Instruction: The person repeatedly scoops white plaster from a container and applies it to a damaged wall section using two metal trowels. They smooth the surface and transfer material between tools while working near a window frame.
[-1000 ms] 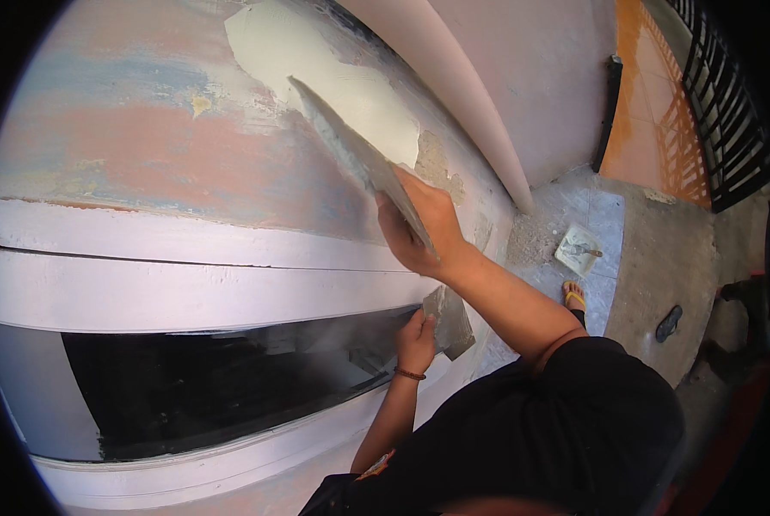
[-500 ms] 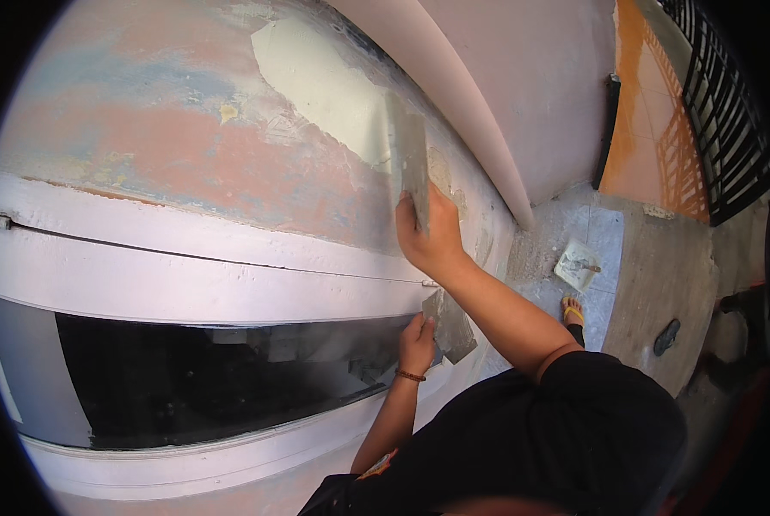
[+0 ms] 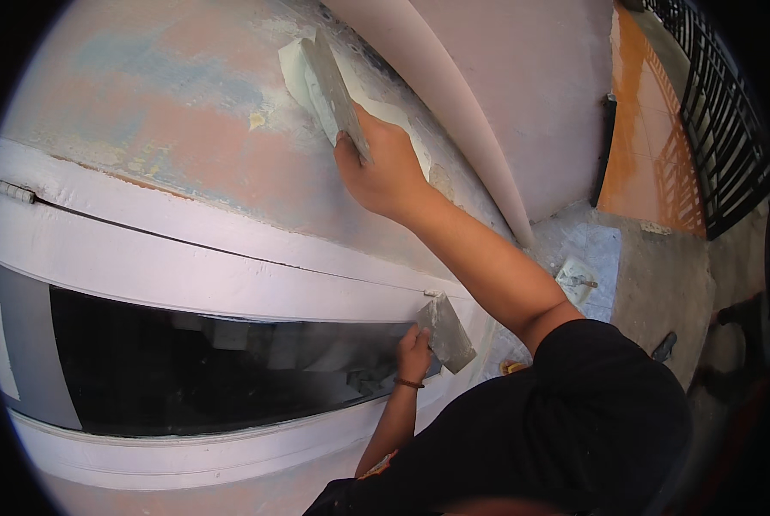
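Fingers of the right hand [image 3: 383,165] grasp a broad putty blade [image 3: 340,101], tilted over the cream filler patch [image 3: 395,119] on the mottled wall [image 3: 170,103]; edge contact cannot be confirmed. Left hand [image 3: 413,354] clasps a second flat blade [image 3: 448,335] before the white window frame [image 3: 187,268]. Step in hand: apparently spreading filler. Next stroke likely calls for even pressure. Rounded pink trim [image 3: 451,95] limits travel rightward. Tray [image 3: 577,273]: on the floor [image 3: 607,254], beyond the right arm.

White tray [image 3: 578,296] on grey floor [image 3: 652,279]

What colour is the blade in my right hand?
The blade is grey; the head view shows it best.
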### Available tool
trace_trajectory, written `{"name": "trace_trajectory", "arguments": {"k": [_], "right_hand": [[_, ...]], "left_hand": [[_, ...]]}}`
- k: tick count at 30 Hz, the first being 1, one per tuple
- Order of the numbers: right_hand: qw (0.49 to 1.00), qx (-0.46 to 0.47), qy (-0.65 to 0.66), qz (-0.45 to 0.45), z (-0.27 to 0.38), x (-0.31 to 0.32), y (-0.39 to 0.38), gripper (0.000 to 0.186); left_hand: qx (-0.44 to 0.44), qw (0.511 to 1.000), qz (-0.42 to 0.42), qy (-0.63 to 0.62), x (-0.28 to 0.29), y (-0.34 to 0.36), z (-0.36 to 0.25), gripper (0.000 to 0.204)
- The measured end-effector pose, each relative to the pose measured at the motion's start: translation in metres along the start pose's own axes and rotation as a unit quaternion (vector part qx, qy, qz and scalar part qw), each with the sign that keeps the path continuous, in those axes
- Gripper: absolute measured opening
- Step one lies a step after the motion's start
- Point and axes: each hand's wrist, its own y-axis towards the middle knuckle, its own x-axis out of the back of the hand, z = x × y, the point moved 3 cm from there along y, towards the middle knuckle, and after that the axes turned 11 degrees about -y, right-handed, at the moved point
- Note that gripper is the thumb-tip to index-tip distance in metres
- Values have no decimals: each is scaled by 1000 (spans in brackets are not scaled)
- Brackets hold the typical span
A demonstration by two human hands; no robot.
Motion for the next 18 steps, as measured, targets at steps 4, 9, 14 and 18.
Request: {"name": "trace_trajectory", "arguments": {"k": [4, 9, 14, 18], "right_hand": [[996, 71, -27, -42, -60, 13, -66, 50], [971, -35, -223, -82, -142, -21, -76, 68], [948, 53, -302, -89, -85, -61, -60, 71], [985, 116, -112, -59, -45, -28, -85, 68]], "left_hand": [[39, 999, 6, -24, 2, 8, 6, 21], [38, 999, -2, 8, 8, 5, 11, 22], [26, 998, 8, 62, 3, -1, 6, 24], [11, 996, 30, 78, -7, 4, -6, 23]]}}
